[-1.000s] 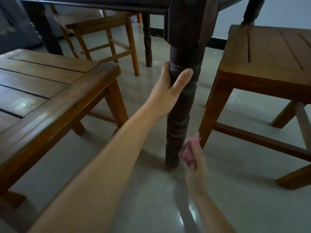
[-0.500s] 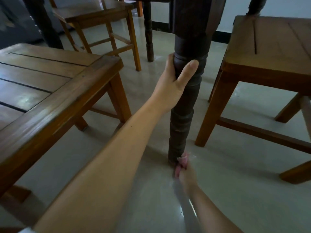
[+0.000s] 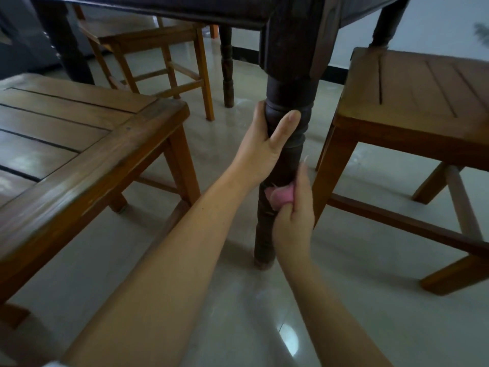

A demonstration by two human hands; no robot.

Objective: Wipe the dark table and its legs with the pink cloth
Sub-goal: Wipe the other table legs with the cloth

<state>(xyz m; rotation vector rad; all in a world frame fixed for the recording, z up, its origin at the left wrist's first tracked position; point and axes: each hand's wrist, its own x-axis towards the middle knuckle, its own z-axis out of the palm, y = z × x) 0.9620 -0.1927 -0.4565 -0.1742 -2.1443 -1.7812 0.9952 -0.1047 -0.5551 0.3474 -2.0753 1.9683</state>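
The dark table [image 3: 185, 9] stands overhead, and its near turned leg [image 3: 287, 96] runs down the middle of the view to the floor. My left hand [image 3: 264, 144] grips that leg just below its upper ring, thumb on the front. My right hand [image 3: 293, 218] holds the bunched pink cloth [image 3: 280, 197] pressed against the leg's right side, about halfway down. Three more dark legs show behind: a thick one at far left [image 3: 63, 46], a thin one in the middle [image 3: 227, 64], and one at the right [image 3: 386, 22].
A brown wooden stool [image 3: 92, 147] stands close on the left and another [image 3: 412, 107] close on the right of the leg. A wooden chair [image 3: 158, 56] sits further back under the table. The floor is pale glossy tile [image 3: 238, 313].
My right hand has carried the pink cloth up the leg from its foot to about mid-height. My left hand has kept its grip near the top of the leg.
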